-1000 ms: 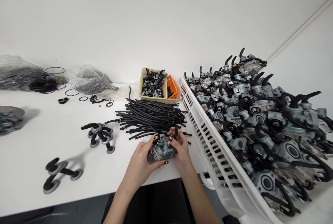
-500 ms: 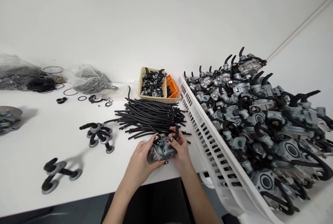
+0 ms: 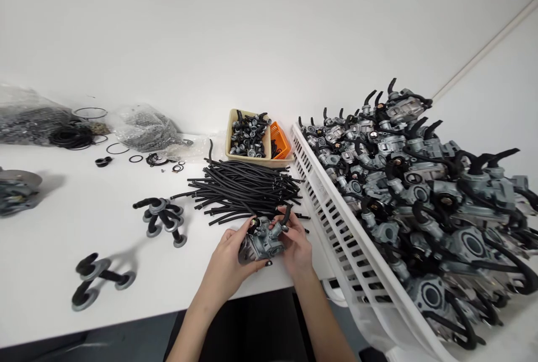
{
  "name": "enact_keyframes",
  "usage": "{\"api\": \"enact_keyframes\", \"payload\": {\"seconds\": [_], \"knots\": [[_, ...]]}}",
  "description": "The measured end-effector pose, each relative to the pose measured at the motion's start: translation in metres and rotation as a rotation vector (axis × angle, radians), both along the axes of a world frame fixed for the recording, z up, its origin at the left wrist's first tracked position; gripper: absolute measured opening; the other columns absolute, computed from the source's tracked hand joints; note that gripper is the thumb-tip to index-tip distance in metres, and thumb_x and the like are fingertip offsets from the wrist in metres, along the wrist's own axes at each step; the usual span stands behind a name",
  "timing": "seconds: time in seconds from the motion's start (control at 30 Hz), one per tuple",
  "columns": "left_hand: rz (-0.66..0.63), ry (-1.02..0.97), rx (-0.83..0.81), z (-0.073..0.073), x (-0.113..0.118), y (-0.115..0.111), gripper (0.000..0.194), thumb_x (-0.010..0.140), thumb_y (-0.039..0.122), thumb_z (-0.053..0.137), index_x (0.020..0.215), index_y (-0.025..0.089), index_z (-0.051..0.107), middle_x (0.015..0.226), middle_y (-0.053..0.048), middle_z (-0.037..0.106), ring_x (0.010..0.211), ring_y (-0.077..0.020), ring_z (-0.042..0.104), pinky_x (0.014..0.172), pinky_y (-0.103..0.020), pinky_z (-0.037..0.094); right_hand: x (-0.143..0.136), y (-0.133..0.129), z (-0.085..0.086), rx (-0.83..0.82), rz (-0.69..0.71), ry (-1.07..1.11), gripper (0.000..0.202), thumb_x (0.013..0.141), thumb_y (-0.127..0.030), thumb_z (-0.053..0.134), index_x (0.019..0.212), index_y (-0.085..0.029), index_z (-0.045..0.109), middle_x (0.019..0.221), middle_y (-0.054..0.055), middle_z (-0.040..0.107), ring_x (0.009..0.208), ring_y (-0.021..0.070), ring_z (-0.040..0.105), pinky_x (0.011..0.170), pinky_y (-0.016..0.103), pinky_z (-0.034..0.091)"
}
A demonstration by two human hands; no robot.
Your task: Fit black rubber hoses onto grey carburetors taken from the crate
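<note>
A grey metal carburetor (image 3: 264,241) with a short black hose sticking up on its right is held above the table's front edge. My left hand (image 3: 230,258) grips its left side, thumb along the front. On the other side, my right hand (image 3: 297,244) is closed around the body near the hose, its fingertips partly hidden behind the metal. Just beyond them lies a pile of black rubber hoses (image 3: 247,185). To the left, grey caps with black hose pieces stand in two groups, a farther cluster (image 3: 162,216) and a nearer one (image 3: 98,275).
On the right, a white slatted basket (image 3: 336,210) is heaped with carburetors (image 3: 416,194). A cream tray (image 3: 230,135) of hose-fitted caps and an orange basket (image 3: 281,138) stand at the wall. Plastic bags of parts (image 3: 145,126) and black rings (image 3: 135,158) lie back left.
My right thumb has shifted off the front of the carburetor towards the hose base, and the right hand has opened slightly. The left hand keeps its hold. The view has shifted slightly.
</note>
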State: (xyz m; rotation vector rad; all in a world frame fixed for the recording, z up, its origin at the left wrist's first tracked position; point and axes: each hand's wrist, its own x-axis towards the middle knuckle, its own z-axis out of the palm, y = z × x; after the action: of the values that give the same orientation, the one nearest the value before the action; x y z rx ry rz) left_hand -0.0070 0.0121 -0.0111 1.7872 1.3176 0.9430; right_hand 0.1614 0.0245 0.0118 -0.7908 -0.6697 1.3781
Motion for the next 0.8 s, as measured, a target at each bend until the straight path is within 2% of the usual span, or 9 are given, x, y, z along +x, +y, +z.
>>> {"api": "enact_keyframes", "payload": {"seconds": [0.47,0.8], "knots": [[0.016,0.008,0.014,0.0012,0.0000,-0.0001,0.082,0.070,0.030,0.074,0.145,0.029,0.038,0.110,-0.008,0.060,0.107,-0.0278,0.057,0.094,-0.045,0.048,0.0003,0.0000,-0.0008,0.027,-0.010,-0.064,0.040,0.064,-0.026,0.074,0.104,-0.024,0.070,0.086,0.001,0.065,0.073,0.0184,0.066,0.069,0.030,0.049],[0.013,0.024,-0.045,0.0014,-0.0010,-0.0009,0.078,0.072,0.028,0.072,0.143,0.029,0.040,0.110,-0.008,0.058,0.108,-0.0285,0.056,0.095,-0.046,0.047,0.0008,0.0015,-0.0047,0.054,0.007,-0.070,0.044,0.066,-0.028,0.081,0.108,-0.026,0.069,0.095,0.004,0.074,0.074,0.0181,0.068,0.069,0.030,0.051]]}}
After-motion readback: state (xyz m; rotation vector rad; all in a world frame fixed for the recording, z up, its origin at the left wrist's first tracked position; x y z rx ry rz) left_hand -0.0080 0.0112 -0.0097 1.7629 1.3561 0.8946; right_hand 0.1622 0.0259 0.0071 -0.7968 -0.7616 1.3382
